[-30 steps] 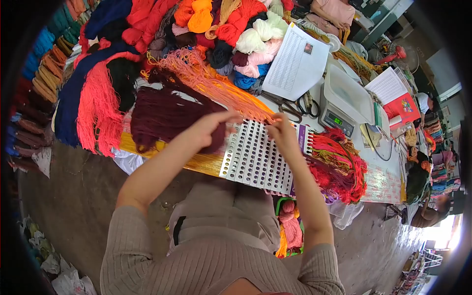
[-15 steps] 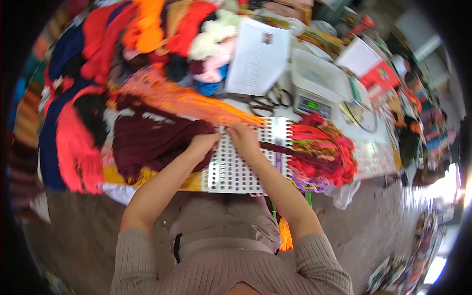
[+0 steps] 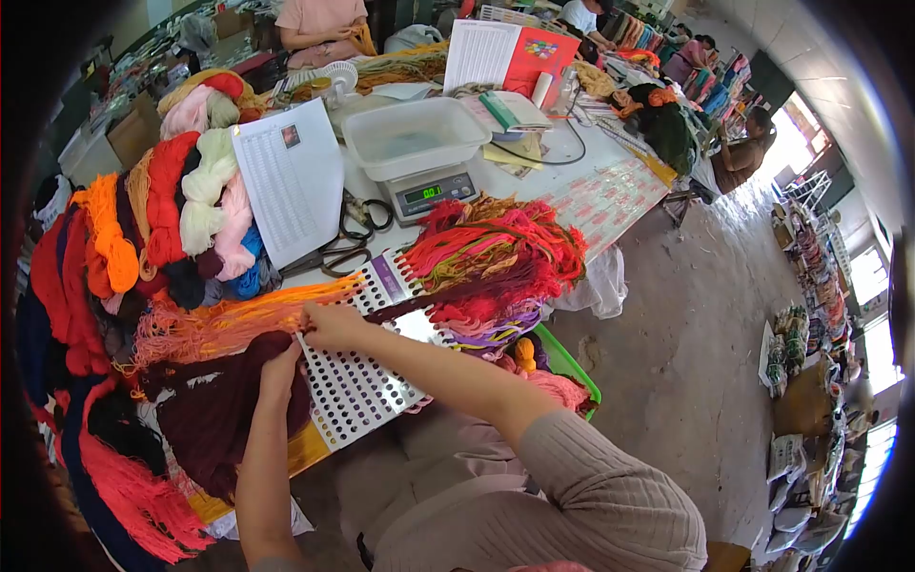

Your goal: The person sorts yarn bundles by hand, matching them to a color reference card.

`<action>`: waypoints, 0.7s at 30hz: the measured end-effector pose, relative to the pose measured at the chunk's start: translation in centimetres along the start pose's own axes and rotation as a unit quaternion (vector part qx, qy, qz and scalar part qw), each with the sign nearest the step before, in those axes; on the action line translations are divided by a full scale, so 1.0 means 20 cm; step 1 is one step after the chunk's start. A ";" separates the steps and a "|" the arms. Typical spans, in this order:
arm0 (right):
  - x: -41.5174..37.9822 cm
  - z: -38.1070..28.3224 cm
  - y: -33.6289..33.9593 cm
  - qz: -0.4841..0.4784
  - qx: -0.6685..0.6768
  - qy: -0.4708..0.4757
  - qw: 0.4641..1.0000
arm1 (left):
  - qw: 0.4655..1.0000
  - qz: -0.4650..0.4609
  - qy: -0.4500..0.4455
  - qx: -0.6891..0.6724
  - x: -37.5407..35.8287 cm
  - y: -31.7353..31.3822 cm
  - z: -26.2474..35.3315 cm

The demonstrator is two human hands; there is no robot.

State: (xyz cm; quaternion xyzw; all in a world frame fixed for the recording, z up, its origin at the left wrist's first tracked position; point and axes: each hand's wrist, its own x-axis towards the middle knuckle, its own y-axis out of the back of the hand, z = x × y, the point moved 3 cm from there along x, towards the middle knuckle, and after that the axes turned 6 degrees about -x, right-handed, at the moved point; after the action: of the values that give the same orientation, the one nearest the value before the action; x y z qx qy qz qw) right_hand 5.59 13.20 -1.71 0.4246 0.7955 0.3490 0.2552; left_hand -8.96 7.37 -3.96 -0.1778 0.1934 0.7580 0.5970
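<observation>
My left hand (image 3: 279,367) is closed on a hank of dark maroon yarn (image 3: 205,410), at the left edge of a white card punched with rows of holes (image 3: 357,391). Just above it, my right hand (image 3: 334,327) is pinched at that same edge; what its fingertips hold is too small to make out. A maroon strand bundle (image 3: 405,305) crosses the card towards a pile of red, pink and olive yarn (image 3: 505,253) hanging from its right-hand holes. Orange yarn (image 3: 257,310) lies along the card's upper left.
Behind the card are scissors (image 3: 362,217), a printed sheet (image 3: 289,186) and a digital scale (image 3: 434,194) bearing a plastic tub (image 3: 415,138). Coloured hanks (image 3: 114,238) are heaped at left. A green crate (image 3: 572,367) stands below the table edge. Another person (image 3: 319,33) works across the table.
My view has swung to the right, bringing other people and the floor into sight. Both hands remain at the card's left edge, the left now lower on the maroon yarn.
</observation>
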 end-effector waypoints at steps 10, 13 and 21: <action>-0.03 -0.01 -0.05 0.068 -0.048 0.031 0.996 | 0.996 0.017 -0.012 -0.084 -0.02 0.12 0.00; -0.04 -0.02 -0.04 0.058 -0.050 0.021 0.997 | 0.998 0.058 -0.012 -0.036 0.00 0.09 -0.02; -0.06 -0.03 -0.07 0.149 -0.071 0.056 0.985 | 0.946 -0.148 0.047 -0.283 -0.03 0.27 0.09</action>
State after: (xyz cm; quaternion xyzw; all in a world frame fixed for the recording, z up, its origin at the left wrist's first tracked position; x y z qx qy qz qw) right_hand 5.08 11.36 -2.25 0.4993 0.7094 0.4616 0.1851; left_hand -14.19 6.68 -1.60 -0.4016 -0.0300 0.6758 0.6174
